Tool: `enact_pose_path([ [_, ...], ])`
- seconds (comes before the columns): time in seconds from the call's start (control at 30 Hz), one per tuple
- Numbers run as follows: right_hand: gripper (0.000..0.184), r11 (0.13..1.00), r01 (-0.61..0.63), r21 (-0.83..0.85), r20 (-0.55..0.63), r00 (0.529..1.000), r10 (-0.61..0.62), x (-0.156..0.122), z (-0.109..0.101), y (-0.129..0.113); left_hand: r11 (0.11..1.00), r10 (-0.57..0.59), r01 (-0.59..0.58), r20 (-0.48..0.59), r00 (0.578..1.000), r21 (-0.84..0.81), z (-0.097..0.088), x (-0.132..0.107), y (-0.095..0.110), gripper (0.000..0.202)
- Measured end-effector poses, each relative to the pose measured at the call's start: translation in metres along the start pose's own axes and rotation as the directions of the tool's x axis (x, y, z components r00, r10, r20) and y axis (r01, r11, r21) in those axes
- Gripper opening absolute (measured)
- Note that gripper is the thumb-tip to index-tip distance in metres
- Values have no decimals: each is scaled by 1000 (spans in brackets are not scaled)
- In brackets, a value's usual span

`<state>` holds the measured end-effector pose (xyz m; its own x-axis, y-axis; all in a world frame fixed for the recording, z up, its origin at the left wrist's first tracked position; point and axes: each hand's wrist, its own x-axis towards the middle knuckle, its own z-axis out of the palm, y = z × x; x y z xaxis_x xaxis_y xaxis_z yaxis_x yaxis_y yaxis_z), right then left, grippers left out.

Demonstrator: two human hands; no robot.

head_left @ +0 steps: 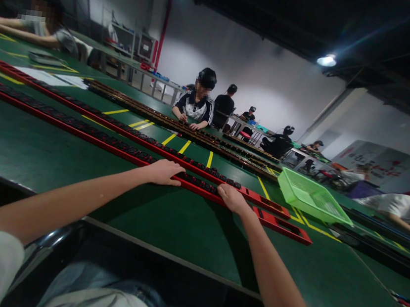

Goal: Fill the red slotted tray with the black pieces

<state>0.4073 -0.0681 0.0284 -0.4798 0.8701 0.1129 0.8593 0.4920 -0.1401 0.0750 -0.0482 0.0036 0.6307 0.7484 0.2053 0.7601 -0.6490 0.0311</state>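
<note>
Two long red rails lie side by side on the green table (87,164), filled with rows of small black parts. On the nearer red rail (108,147) is my left hand (165,172), its fingers over the top and its thumb along the front edge. A short way to the right, my right hand (232,198) grips the same rail, thumb on top by the black parts; its other fingers are mostly hidden. Just beyond runs the farther red rail (147,139), touched by neither hand as far as I can see. Both rails have open red frame sections at their right ends.
A light green plastic basket (312,196) stands right of the rails. Long brown strips (139,110) lie farther back, where a co-worker (196,100) sits holding a pen. White papers (46,77) and yellow tape lines mark the table. Dark rails (383,250) lie at right.
</note>
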Motion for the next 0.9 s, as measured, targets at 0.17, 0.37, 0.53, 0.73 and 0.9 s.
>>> enact_pose_path([
  [0.17,36,997,54,-48,64,997,-51,-1,-2,-3,1000,-12,12,40,999,-10,-2,1,-1,64],
  [0.37,47,997,20,-71,126,992,-11,-2,-4,-3,1000,-8,8,44,999,-13,-4,0,-2,63],
  [0.53,51,998,17,-53,116,993,-11,-2,-5,-2,1000,-16,17,59,998,-14,-6,-1,-1,63],
  [0.73,54,999,1,-32,103,995,2,-2,-5,-1,1000,-3,2,61,998,9,-4,0,-3,64],
  [0.9,60,999,-11,-31,93,996,14,-2,-3,0,1000,0,-1,61,998,11,-3,0,-5,64],
])
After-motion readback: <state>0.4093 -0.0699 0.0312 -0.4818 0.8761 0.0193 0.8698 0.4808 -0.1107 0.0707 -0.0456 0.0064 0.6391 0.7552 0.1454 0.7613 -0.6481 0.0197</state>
